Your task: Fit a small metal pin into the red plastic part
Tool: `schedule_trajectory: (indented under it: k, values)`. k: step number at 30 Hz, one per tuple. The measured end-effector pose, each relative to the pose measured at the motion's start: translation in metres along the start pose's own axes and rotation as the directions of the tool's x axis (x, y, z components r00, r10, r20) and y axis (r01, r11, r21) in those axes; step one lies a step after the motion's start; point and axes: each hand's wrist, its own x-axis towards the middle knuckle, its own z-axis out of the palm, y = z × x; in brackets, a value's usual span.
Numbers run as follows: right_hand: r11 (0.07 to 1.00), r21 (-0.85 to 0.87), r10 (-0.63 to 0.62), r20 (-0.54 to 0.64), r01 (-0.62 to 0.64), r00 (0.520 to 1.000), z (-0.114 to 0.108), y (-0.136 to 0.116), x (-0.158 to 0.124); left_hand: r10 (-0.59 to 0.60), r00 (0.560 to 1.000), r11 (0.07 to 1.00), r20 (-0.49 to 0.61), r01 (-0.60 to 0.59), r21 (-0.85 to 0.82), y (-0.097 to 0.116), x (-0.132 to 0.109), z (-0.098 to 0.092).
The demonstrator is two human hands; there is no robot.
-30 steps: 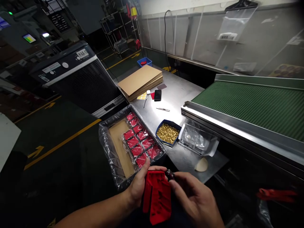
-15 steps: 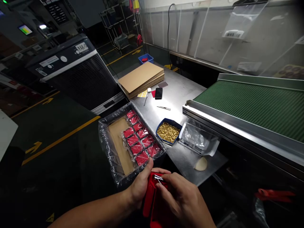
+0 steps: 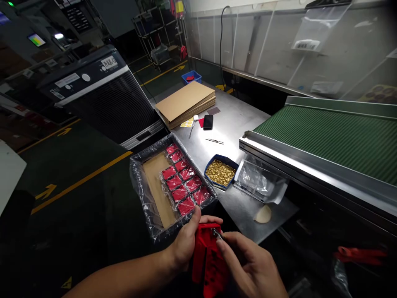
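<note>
1. Two bare hands: left hand (image 3: 185,244) curled, thumb upright against one red flat moulded piece (image 3: 208,258), held just above the tray edge; right hand (image 3: 252,265) with thumb and forefinger pinching one small silvery metal part (image 3: 216,234) at that piece's top edge.
2. One carton tray lined with clear plastic (image 3: 138,186), touching the left hand, holding about ten red sealed packets (image 3: 187,174).
3. One blue tray of small gold-coloured parts (image 3: 221,173); one clear plastic bag (image 3: 256,178).
4. One stack of flat brown cardboard sheets (image 3: 185,103), one black phone (image 3: 208,122), on a stainless steel table (image 3: 238,124).
5. One green ribbed conveyor belt (image 3: 341,140).
6. One barcode label (image 3: 306,44), its writing too small to read.
</note>
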Motion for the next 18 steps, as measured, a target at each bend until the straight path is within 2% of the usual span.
schedule_trajectory:
  k: [3, 6, 13, 18]
  values:
    - [0.976, 0.049, 0.203, 0.143, -0.212, 0.969, 0.005, -0.006, -0.002, 0.079, 0.997, 0.996, 0.016, -0.080, 0.035, 0.000, -0.001, 0.000]
    - [0.946, 0.095, 0.291, 0.172, -0.310, 0.941, 0.009, -0.015, 0.000, 0.111, 0.994, 0.992, 0.023, -0.112, 0.061, 0.000, -0.003, 0.001]
    - [0.942, 0.146, 0.283, 0.135, -0.302, 0.949, 0.013, -0.022, 0.002, 0.123, 0.991, 0.987, 0.044, -0.127, 0.101, 0.001, -0.006, 0.004]
    - [0.955, 0.168, 0.229, 0.105, -0.244, 0.968, 0.016, -0.019, 0.001, 0.149, 0.987, 0.977, 0.057, -0.156, 0.148, 0.001, -0.004, 0.004]
